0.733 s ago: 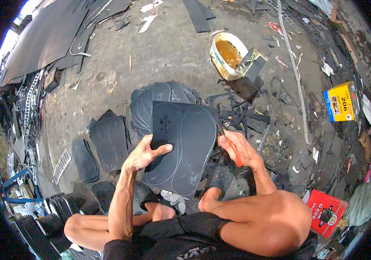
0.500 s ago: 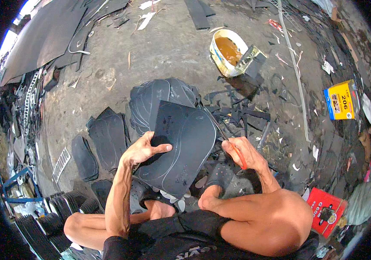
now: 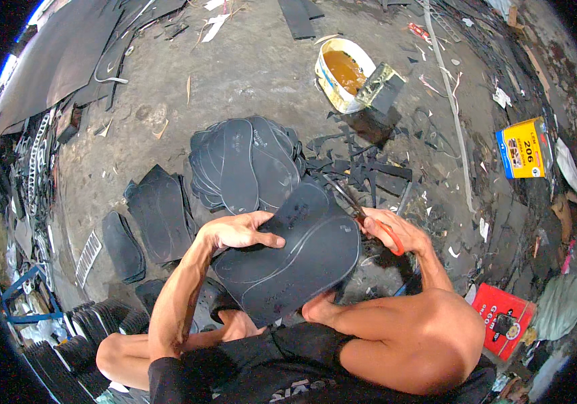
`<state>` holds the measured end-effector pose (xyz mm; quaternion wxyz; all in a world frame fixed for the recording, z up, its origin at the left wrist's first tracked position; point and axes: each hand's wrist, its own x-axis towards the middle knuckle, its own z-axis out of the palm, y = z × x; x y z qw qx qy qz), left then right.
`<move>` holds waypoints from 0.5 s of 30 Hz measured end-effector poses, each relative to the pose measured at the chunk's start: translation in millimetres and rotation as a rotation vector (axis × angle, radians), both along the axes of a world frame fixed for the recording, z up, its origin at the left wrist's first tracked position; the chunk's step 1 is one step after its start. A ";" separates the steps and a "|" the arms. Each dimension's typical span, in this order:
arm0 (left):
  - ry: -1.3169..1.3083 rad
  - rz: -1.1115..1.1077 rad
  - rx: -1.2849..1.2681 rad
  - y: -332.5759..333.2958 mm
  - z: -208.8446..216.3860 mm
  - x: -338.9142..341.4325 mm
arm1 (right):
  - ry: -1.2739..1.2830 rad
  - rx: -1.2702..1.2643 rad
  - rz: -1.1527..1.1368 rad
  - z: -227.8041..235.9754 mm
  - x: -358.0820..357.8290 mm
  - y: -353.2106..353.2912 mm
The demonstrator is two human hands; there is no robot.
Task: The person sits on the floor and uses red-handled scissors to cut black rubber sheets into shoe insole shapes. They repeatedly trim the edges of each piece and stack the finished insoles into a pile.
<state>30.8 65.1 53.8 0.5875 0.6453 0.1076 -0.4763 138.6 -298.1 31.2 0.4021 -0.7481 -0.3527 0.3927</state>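
Note:
A black sheet [image 3: 288, 259] with pale curved sole outlines drawn on it is held over my lap, its far and right ends rounded. My left hand [image 3: 243, 231] grips its left edge, thumb on top and fingers hidden beneath. In my right hand [image 3: 396, 232] is a pair of scissors [image 3: 350, 203] with orange-red handles. Their blades point away and to the left, beside the sheet's far right edge; I cannot tell if they touch it. Just beyond the sheet lies a pile of black sole-shaped pieces [image 3: 228, 161] on the floor.
Black sheets [image 3: 159, 215] and a stack of soles [image 3: 124, 248] lie to the left. Black offcuts [image 3: 372, 168] are scattered at the right. A white tub [image 3: 329, 84] of brown liquid stands farther off. A yellow container [image 3: 524, 149] and a red can [image 3: 504, 320] are at the far right.
The sheet has turned, bringing a rounded end to the far side in place of the square corner. My right hand and the scissors have shifted right. The camera's view has moved slightly.

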 end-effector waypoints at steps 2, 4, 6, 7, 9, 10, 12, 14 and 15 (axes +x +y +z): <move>-0.042 -0.167 -0.082 -7.4 -5.8 8.4 | -0.141 -0.025 0.102 10.7 9.1 4.9; -0.080 -0.250 -0.126 -18.0 4.5 19.1 | -0.169 -0.050 0.253 41.4 29.0 13.0; -0.122 -0.300 -0.083 -19.7 12.0 20.3 | -0.246 -0.045 0.250 42.5 33.7 18.4; -0.164 -0.303 -0.067 -17.4 8.8 17.9 | -0.254 -0.077 0.270 47.2 38.4 21.8; -0.250 -0.313 -0.039 -13.4 -1.8 12.3 | -0.160 -0.029 0.239 52.5 39.9 28.1; -0.217 -0.288 -0.041 -14.7 -1.5 11.1 | -0.142 -0.062 0.254 49.8 40.7 27.4; -0.154 -0.240 -0.049 -19.2 -0.7 10.7 | -0.108 -0.132 0.282 40.3 44.0 21.6; -0.139 -0.236 -0.089 -15.0 -1.7 10.0 | -0.154 -0.092 0.168 29.1 42.0 14.8; -0.131 -0.235 -0.109 -12.4 -2.4 9.4 | -0.177 -0.073 0.109 23.8 40.7 10.0</move>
